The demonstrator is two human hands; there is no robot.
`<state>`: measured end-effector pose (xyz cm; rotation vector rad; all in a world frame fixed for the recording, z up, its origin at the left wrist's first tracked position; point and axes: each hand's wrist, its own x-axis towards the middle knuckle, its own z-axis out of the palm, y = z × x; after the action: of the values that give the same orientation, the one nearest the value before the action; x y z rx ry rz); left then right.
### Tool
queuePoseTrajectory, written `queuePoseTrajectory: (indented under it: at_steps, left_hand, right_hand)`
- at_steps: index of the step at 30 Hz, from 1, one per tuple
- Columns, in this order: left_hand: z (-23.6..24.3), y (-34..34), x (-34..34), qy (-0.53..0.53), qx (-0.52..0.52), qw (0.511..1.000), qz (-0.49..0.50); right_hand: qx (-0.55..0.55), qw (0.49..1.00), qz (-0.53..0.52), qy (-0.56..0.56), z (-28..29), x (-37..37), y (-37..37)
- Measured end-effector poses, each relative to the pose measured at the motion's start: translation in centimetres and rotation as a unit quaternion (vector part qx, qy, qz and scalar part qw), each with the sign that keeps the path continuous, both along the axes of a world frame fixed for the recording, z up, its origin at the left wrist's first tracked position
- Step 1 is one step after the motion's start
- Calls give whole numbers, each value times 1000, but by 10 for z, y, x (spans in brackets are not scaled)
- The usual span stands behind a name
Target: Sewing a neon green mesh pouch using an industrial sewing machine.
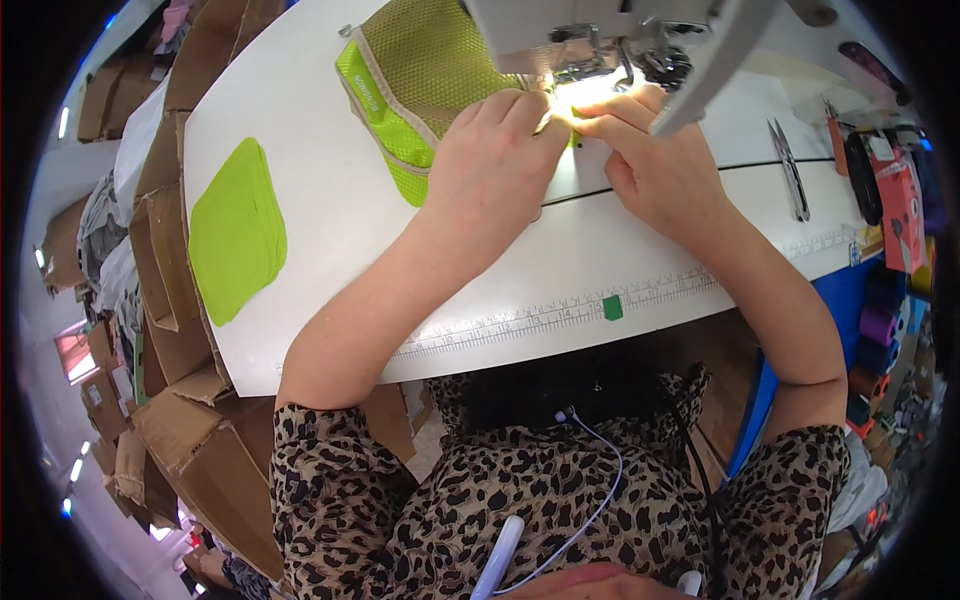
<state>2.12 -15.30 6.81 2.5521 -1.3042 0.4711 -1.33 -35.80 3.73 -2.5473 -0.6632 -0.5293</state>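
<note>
A sewing workshop, marked by a lit sewing machine point(600, 38) above a white tabletop point(310, 125) with a printed ruler scale point(500, 328), stacked lime-green cut pieces point(238, 235), snips point(788, 170) and colored spools point(878, 327), with cardboard boxes point(190, 430) and heaped cloth point(100, 225) crowding the room.

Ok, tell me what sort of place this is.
Most likely a sewing workshop. A sewing machine stands lit over the white table, with a stack of lime-green cut pieces at the left and metal thread snips at the right.
</note>
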Motion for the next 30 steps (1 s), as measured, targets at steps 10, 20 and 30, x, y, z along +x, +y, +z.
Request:
queuePoseTrajectory:
  at_steps: [10,20,30]
  left_hand:
    - [8,6,-3,-47,-35,998,24]
    - [22,26,8,-51,9,997,62]
    - [15,21,24,-122,-52,991,-5]
  right_hand:
    - [3,1000,-1,8,-8,3,0]
    - [20,1000,8,14,0,2,-2]
    - [-26,1000,-4,1,16,12,19]
